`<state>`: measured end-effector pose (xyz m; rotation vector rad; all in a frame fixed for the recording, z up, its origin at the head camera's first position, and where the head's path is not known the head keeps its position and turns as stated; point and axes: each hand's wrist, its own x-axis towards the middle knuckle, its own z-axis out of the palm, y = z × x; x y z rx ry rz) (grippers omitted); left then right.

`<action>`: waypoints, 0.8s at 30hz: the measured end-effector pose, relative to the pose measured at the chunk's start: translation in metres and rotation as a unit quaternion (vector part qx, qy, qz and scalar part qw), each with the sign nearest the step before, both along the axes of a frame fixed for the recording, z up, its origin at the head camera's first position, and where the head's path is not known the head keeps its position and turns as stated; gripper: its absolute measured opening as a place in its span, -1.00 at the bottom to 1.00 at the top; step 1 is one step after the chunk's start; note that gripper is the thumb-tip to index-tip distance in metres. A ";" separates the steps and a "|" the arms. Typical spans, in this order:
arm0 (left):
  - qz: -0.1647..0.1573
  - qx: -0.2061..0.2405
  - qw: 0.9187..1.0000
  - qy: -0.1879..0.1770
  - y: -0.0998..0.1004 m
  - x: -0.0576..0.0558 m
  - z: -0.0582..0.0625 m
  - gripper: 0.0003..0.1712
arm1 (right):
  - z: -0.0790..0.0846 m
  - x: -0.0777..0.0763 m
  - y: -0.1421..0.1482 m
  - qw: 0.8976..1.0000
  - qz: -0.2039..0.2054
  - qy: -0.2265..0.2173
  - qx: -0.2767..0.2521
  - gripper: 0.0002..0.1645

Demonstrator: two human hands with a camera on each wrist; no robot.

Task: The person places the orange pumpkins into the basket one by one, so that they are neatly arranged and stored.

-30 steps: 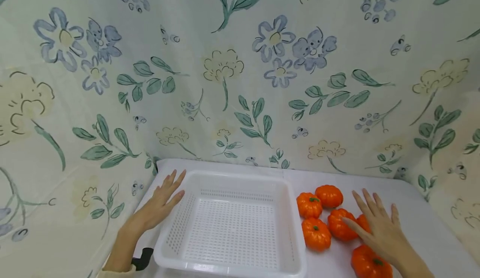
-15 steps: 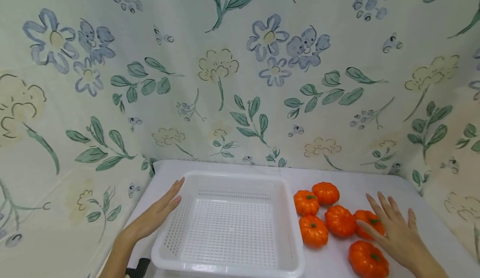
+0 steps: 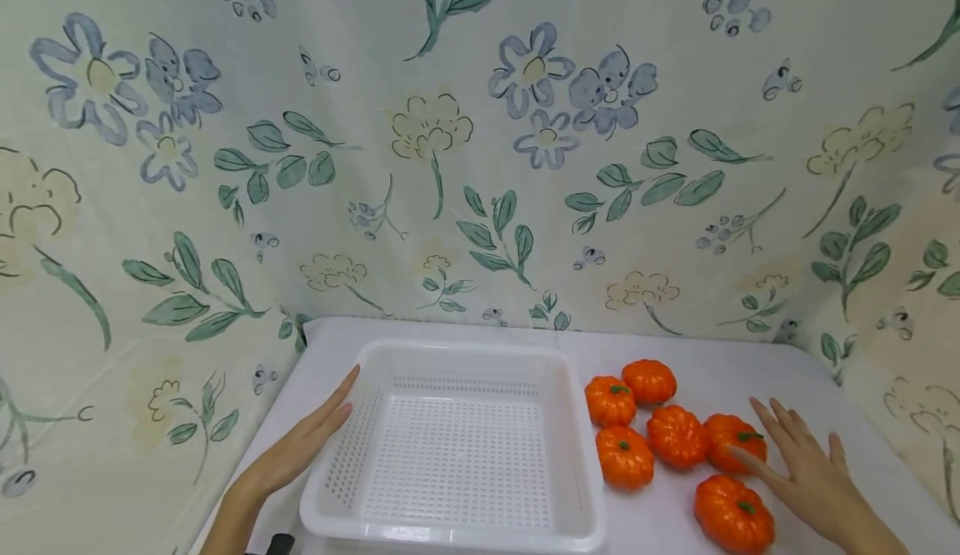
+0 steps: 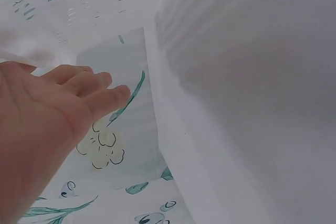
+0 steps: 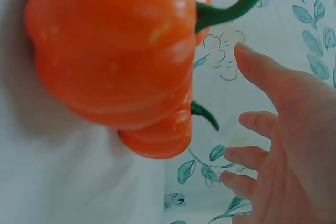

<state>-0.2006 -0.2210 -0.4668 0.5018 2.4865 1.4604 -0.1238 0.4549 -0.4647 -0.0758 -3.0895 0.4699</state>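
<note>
A white perforated plastic basket (image 3: 457, 455) stands on the white-covered table, with nothing inside it. My left hand (image 3: 300, 442) is at its left rim, fingers extended; in the left wrist view that hand (image 4: 63, 95) is beside the white basket wall (image 4: 173, 108). Right of the basket sit several orange mini pumpkins (image 3: 677, 437) with green stems. My right hand (image 3: 813, 480) hovers with spread fingers at the right of the group, its thumb overlapping the rightmost pumpkin (image 3: 726, 445). In the right wrist view a near pumpkin (image 5: 115, 45) fills the left, and the hand (image 5: 289, 135) holds nothing.
A floral-patterned cloth (image 3: 435, 163) hangs behind the table and along both sides. A small black object (image 3: 281, 544) shows at the bottom edge, left of the basket. The white tabletop (image 3: 720, 363) extends behind and right of the pumpkins.
My right hand has moved right, off the pumpkins it partly covered, showing more of them. My left hand has shifted slightly down and left along the rim. The view has shifted slightly.
</note>
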 end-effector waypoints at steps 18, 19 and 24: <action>0.012 0.055 0.998 -0.016 0.002 0.002 -0.010 -0.34 | -0.015 -0.009 0.011 0.995 -0.016 -0.096 -0.037 0.22; 0.012 0.060 0.998 -0.018 0.001 0.002 -0.011 -0.34 | -0.014 -0.011 0.010 0.993 -0.020 -0.107 -0.036 0.24; 0.006 0.085 0.996 -0.028 0.000 0.001 -0.015 -0.35 | -0.014 -0.015 0.004 0.989 -0.038 -0.140 -0.032 0.33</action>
